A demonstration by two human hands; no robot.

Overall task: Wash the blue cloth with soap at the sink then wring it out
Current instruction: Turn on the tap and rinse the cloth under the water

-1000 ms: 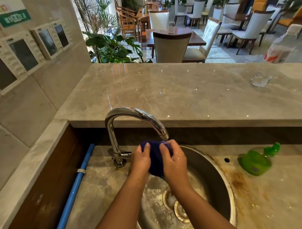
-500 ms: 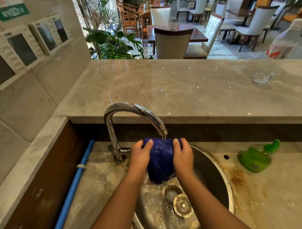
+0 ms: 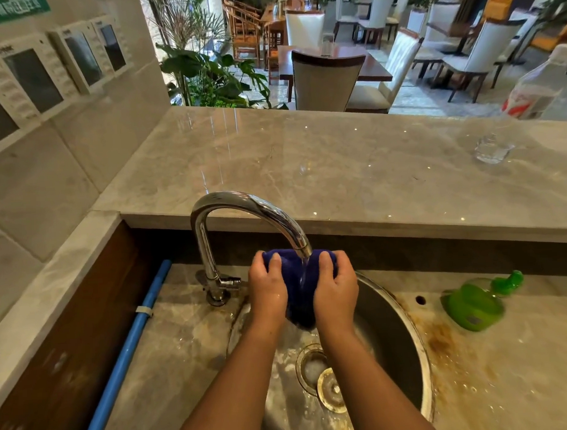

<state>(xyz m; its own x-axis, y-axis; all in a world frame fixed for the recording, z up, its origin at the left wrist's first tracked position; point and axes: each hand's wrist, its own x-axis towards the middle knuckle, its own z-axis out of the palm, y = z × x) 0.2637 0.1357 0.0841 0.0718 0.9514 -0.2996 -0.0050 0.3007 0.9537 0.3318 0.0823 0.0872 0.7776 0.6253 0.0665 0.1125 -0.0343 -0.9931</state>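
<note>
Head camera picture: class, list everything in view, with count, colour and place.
sink: one, steel, in the counter
tap: one, chrome, behind the sink
blue cloth: one, dark blue, under the tap's stream
drain plug: one, metal, sink bottom
soap bottle: one, green, lying right of the sink
pipe: one, blue, along the counter's left edge
glass: one, clear, upper ledge
plastic bottle: one, clear, far right
wall panels: several, white, left wall
plants: several, green, beyond the ledge
chairs: many, white-backed, dining area
left hand: one, gripping the blue cloth's left side
right hand: one, gripping the blue cloth's right side
</note>
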